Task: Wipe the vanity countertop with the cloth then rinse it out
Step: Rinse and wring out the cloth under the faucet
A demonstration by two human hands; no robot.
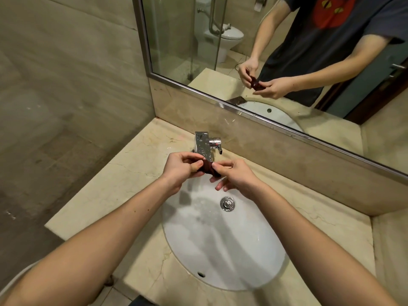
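A small dark red cloth (208, 168) is bunched between both my hands, over the far rim of the white sink basin (220, 244) and just under the chrome faucet spout (203, 146). My left hand (180, 171) grips its left end with curled fingers and thumb. My right hand (234, 175) pinches its right end between thumb and forefinger, the other fingers hanging below. The beige marble countertop (123, 180) surrounds the basin. I cannot see any water stream from the spout.
The faucet handle (216, 144) sits right of the spout. A chrome drain plug (227, 203) lies in the basin. The mirror (276, 51) behind reflects the person, the cloth and a toilet. A tiled wall stands to the left.
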